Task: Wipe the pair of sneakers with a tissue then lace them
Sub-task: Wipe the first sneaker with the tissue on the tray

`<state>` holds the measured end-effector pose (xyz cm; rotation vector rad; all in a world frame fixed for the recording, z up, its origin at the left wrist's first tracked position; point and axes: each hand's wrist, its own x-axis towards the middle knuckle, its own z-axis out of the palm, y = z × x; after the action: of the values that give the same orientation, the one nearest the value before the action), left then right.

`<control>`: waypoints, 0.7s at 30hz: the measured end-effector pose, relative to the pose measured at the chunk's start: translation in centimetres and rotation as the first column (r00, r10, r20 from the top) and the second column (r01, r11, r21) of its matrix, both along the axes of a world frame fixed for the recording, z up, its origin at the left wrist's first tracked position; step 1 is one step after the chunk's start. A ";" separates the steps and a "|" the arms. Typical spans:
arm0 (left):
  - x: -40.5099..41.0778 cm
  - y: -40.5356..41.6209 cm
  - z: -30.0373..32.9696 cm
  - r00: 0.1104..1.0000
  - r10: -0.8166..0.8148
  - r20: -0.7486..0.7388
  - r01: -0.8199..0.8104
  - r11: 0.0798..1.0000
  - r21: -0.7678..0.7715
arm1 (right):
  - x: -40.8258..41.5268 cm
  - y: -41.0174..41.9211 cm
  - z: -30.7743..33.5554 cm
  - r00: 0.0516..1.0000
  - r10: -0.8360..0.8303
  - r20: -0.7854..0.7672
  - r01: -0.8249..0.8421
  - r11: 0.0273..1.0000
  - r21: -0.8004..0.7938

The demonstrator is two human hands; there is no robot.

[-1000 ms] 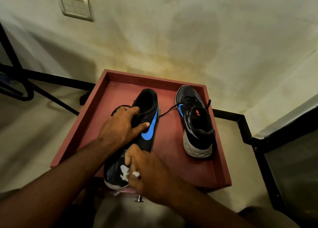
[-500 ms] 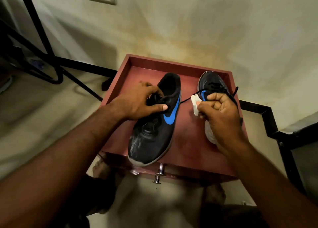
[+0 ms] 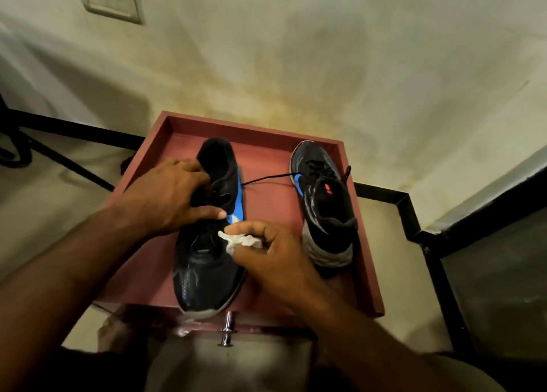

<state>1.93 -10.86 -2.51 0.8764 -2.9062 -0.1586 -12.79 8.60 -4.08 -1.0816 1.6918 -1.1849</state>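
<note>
A crumpled white tissue (image 3: pixel 241 240) is pinched in the right hand (image 3: pixel 273 260), pressed against the near black sneaker (image 3: pixel 207 261). The left hand (image 3: pixel 168 197) grips that shoe's collar. The second sneaker (image 3: pixel 322 211) stands apart on the red bench (image 3: pixel 367 261), a lace (image 3: pixel 266 180) stretched between them.

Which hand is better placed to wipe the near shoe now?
Right. The right hand already pinches the tissue against the near shoe, while the left hand steadies that shoe.
</note>
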 end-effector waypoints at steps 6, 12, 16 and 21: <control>1.4 -1.6 -0.1 0.982 0.022 0.187 -0.034 0.998 0.061 | -1.0 -0.4 0.7 0.994 -0.059 0.096 0.069 0.992 -0.105; 1.4 -0.5 2.3 0.941 0.084 0.328 -0.101 0.994 0.035 | -2.1 -0.7 1.0 0.968 -0.244 0.054 0.248 0.964 -0.093; 1.1 0.7 2.0 0.969 0.135 0.209 -0.153 0.986 0.072 | -2.5 -0.7 0.7 0.967 -0.234 -0.098 0.223 0.968 -0.113; 0.0 2.0 0.8 0.978 0.098 0.186 -0.121 0.985 0.120 | -2.0 -1.1 -0.1 0.832 -0.079 -0.550 -0.011 0.987 -0.159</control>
<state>1.93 -8.85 -1.76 1.1251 -3.0303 -0.2771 -14.76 7.46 -4.16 -1.6195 2.0826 -1.1004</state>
